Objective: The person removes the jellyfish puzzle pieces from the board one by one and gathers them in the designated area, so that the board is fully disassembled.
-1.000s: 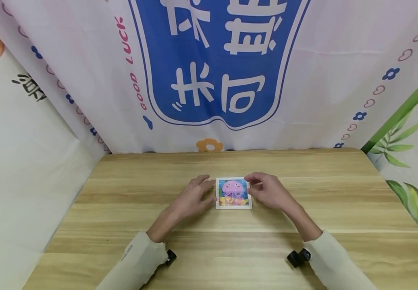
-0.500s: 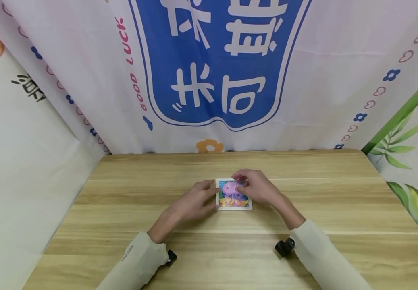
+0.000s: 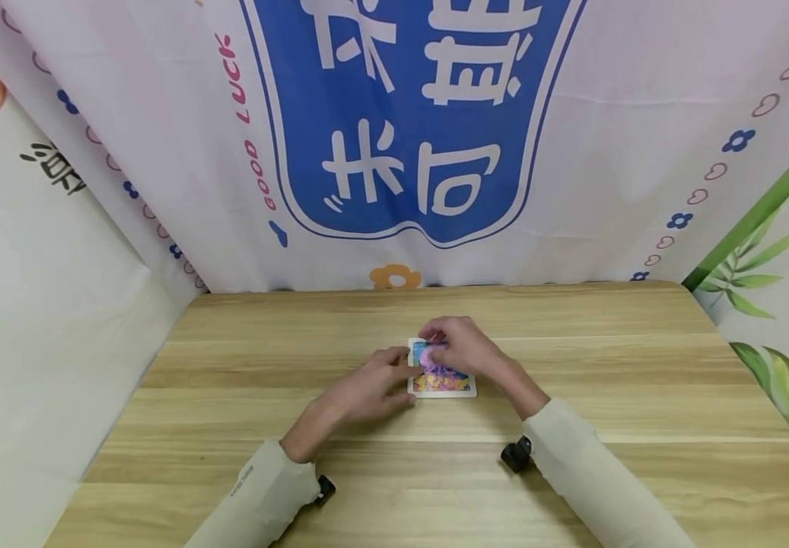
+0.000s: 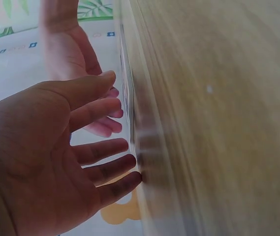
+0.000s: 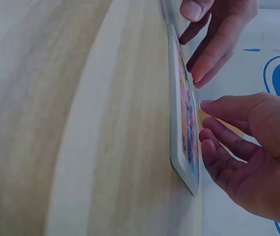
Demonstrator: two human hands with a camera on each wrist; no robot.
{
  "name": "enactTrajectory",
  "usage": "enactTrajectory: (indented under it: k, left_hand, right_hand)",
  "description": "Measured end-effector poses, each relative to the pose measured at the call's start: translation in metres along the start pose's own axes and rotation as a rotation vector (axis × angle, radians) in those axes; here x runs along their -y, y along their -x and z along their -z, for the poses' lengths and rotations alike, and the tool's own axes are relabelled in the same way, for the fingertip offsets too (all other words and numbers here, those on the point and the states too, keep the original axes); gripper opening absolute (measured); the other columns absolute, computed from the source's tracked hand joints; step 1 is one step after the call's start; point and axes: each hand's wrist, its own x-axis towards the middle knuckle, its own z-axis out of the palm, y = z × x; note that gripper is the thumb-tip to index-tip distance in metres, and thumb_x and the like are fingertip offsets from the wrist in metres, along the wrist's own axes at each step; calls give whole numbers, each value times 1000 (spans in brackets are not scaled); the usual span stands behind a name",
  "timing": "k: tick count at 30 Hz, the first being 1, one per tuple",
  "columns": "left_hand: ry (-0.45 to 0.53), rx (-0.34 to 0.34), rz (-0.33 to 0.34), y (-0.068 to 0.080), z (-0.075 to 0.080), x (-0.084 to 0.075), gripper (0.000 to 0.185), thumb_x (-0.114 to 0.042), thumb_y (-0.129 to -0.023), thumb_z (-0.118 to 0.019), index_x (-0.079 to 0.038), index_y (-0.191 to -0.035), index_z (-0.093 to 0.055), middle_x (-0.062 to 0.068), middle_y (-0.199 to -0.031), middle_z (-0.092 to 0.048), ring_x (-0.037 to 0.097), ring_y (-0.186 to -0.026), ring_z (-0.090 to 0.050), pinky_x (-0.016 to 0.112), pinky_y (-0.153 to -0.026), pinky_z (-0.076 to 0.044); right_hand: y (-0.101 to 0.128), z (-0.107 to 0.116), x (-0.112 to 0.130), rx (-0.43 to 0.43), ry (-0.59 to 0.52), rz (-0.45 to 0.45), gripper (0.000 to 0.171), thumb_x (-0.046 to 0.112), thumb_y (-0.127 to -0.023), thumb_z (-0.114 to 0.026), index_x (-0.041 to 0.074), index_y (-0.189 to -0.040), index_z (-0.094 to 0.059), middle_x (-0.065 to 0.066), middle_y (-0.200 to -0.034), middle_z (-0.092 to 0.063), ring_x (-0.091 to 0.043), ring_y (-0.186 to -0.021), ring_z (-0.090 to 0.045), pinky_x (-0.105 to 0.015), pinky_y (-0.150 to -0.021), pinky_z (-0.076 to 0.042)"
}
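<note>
I judge the card (image 3: 443, 377), frame centre, thin, stiff, light: lift by its edge. Left hand (image 3: 367, 390) touches it, fingers relaxed; right hand (image 3: 459, 346) hovers, fingers loosely curled, empty.

White-framed puzzle (image 3: 443, 380), pink jellyfish print

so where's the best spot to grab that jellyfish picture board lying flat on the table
Probably by its white frame edge: the jellyfish board lies flat on the table, so no face can be pinched. Come low from the near side, which neither the left hand nor the right hand covers.
</note>
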Motion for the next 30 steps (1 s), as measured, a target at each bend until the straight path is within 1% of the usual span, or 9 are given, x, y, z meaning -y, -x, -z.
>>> enactTrajectory:
  k: [4, 9, 17, 23, 30]
  left_hand:
    - [-5, 3, -1, 0, -1, 0, 46, -28, -105, -72, -11, -147, -67, 26, -164, -46, 42, -152, -46, 55, -123, -45]
    - [-6, 2, -7, 0, 0, 0, 45, -29, -105, -72, -10, -146, -68, 26, -163, -47, 42, -152, -46, 55, -123, -45]
    - [3, 7, 14, -1, 1, 2, 47, -29, -106, -71, -8, -148, -66, 23, -164, -47, 41, -151, -47, 55, -123, -46]
    - [-12, -13, -7, -8, 4, 2, 44, -26, -105, -72, -3, -142, -69, 23, -155, -55, 40, -144, -54, 53, -121, -48]
    - [-39, -18, -27, -14, 7, 2, 37, -23, -104, -73, -2, -135, -74, 24, -148, -61, 38, -137, -59, 50, -116, -53]
  right_hand:
    - [-1, -4, 0, 5, 41, 23, 31, 6, -97, -77, 4, -128, -75, -8, -118, -77, -21, -108, -70, -40, -99, -61]
    - [-2, -6, -1, 8, 77, 48, 28, 7, -99, -75, 5, -127, -75, -9, -120, -76, -22, -110, -70, -42, -101, -60]
    - [-6, -4, -1, 24, 67, 32, 31, 8, -97, -78, 5, -128, -75, -9, -118, -77, -21, -106, -69, -40, -98, -61]
    - [-9, -2, 1, 50, 64, 1, 37, 7, -96, -80, 5, -132, -73, -9, -118, -76, -20, -105, -70, -37, -96, -62]
    - [-11, -1, 2, 77, 94, 17, 39, 7, -96, -80, 5, -134, -73, -9, -121, -76, -20, -107, -71, -37, -97, -62]
